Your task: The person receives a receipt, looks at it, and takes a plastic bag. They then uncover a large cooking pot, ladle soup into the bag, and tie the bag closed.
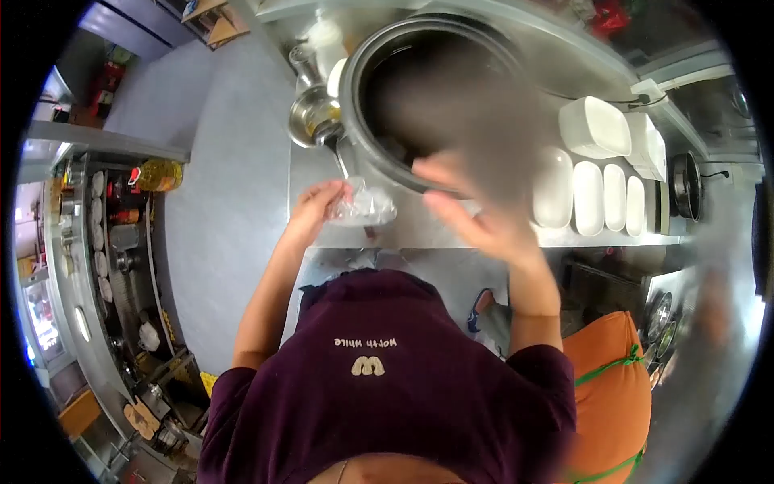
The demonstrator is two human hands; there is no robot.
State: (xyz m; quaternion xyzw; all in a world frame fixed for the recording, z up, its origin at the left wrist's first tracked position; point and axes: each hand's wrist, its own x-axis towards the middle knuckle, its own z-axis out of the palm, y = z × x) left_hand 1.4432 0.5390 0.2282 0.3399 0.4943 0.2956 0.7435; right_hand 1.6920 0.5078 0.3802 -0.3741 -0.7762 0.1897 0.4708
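My left hand (320, 207) pinches the edge of a clear plastic bag (364, 206) over the steel counter. Just above it, a spoon or ladle (330, 137) leans in a small metal bowl (302, 118) with something yellowish inside. My right hand (476, 218) is by the near rim of a large dark round pot (355, 113), thumb and fingers apart, with nothing visible in it. A dark blurry smear hides part of that hand and of the pot's inside.
White rectangular dishes (553, 189) stand in a row on the counter's right, with deeper white containers (595, 127) behind. A metal cup (303, 63) sits left of the pot. At my right is a person in an orange garment (609, 387); shelves (121, 250) line the left.
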